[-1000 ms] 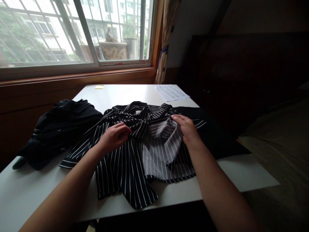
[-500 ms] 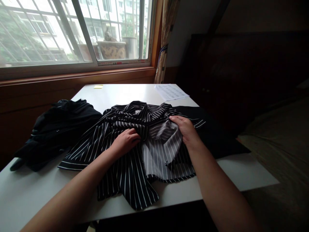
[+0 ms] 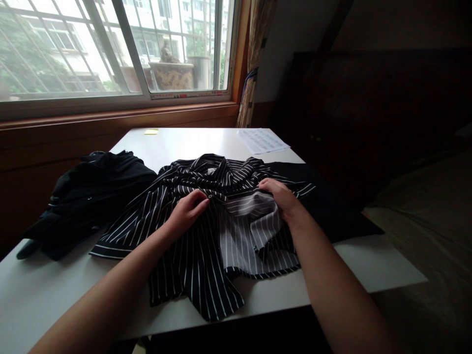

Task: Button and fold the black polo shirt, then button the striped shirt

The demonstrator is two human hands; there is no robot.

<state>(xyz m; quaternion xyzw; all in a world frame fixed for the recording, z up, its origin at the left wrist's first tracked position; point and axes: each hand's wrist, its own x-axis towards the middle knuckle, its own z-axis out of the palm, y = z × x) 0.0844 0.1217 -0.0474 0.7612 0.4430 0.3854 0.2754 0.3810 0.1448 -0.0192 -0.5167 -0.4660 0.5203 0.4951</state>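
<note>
A black shirt with thin white stripes [image 3: 191,255] lies crumpled across the middle of a white table [image 3: 44,290]. My left hand [image 3: 188,211] pinches the shirt's front edge near a small button at its centre. My right hand [image 3: 282,196] grips the other front panel, whose paler inside faces up, just right of the left hand. Both hands are closed on the fabric.
A heap of black clothing [image 3: 88,196] lies on the table's left part. Another dark garment [image 3: 328,206] spreads over the right edge. A printed sheet [image 3: 261,140] and a yellow note [image 3: 151,132] lie at the back, below the window [image 3: 110,49]. A bed [image 3: 431,221] stands at the right.
My left hand has slid to the right along the shirt and now pinches the front edge at the button. My right hand has stayed on its panel, drawing it slightly inward.
</note>
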